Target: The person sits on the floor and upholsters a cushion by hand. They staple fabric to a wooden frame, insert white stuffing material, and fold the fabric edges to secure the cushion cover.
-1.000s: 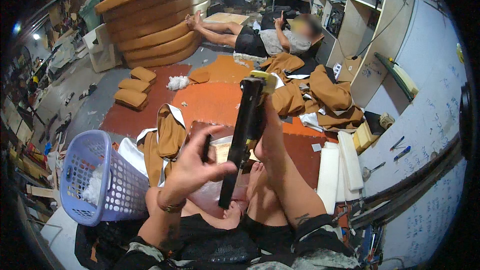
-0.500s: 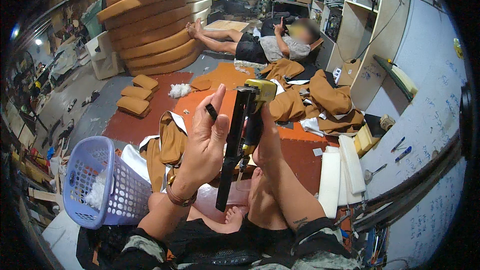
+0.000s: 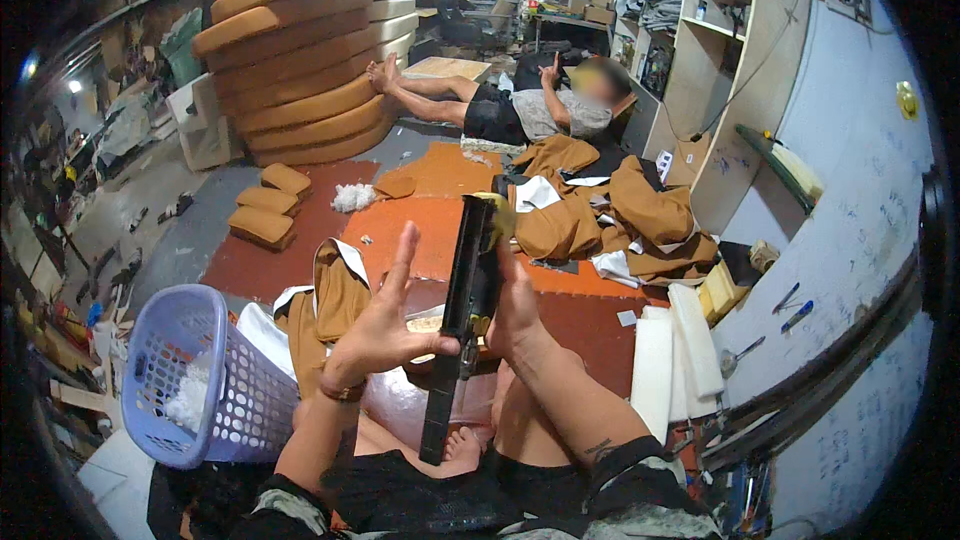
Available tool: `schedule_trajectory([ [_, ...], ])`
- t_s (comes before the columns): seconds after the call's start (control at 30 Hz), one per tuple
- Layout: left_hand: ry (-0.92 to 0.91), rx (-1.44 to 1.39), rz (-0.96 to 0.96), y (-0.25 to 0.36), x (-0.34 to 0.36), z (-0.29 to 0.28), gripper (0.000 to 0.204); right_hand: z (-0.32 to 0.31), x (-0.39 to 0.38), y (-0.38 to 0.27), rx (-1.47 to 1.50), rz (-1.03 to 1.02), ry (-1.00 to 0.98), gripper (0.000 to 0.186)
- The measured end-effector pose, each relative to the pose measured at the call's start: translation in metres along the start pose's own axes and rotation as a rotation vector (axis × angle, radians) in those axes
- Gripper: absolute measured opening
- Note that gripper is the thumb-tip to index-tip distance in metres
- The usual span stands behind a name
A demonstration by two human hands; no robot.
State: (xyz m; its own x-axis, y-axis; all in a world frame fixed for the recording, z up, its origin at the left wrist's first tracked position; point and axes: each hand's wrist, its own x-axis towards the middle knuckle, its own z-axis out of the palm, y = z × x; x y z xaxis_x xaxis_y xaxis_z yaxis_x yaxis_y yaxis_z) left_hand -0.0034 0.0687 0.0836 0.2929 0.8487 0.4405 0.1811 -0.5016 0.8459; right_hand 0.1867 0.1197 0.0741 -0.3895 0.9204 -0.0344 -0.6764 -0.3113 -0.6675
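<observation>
A staple gun (image 3: 474, 285), black with a yellow head, stands upright in front of me with its long black magazine (image 3: 436, 420) pulled out toward my lap. My right hand (image 3: 516, 310) is wrapped round its handle from the right side; most of those fingers are hidden behind the tool. On the other side, my left hand (image 3: 385, 328) is open, its fingers stretched upward. The left thumb tip touches the magazine near its middle. I see nothing between the left fingers. A hose fitting shows below the handle.
A lilac basket (image 3: 215, 370) with white stuffing stands at my left. Brown cushion covers (image 3: 640, 205) lie ahead to the right, small brown cushions (image 3: 262, 225) to the left. Thick brown pads (image 3: 300, 70) are stacked behind. Another person (image 3: 520, 110) lies on the floor. White foam strips (image 3: 652, 370) lie at right.
The staple gun and both hands have come lower and nearer my lap. The small black piece held in my left hand no longer shows, and that thumb now touches the magazine.
</observation>
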Motion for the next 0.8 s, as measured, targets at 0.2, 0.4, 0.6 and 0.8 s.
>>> schedule_trajectory([
  [0.2,0.481,-0.231,0.008,-0.039,0.022,-0.001,0.045,0.011,-0.007,0.041,-0.399,0.378,-0.024,0.067],
  [0.4,0.814,-0.183,-0.090,-0.086,0.015,-0.030,0.024,0.021,0.015,0.035,-0.753,0.508,-0.400,0.042],
  [0.6,1.069,-0.222,0.028,-0.113,0.010,-0.055,0.021,0.002,0.078,0.070,-0.794,0.396,-0.172,0.061],
  [0.8,0.749,-0.605,-0.106,-0.190,-0.026,-0.077,0.067,-0.025,0.156,0.091,-0.858,0.444,-0.345,0.057],
])
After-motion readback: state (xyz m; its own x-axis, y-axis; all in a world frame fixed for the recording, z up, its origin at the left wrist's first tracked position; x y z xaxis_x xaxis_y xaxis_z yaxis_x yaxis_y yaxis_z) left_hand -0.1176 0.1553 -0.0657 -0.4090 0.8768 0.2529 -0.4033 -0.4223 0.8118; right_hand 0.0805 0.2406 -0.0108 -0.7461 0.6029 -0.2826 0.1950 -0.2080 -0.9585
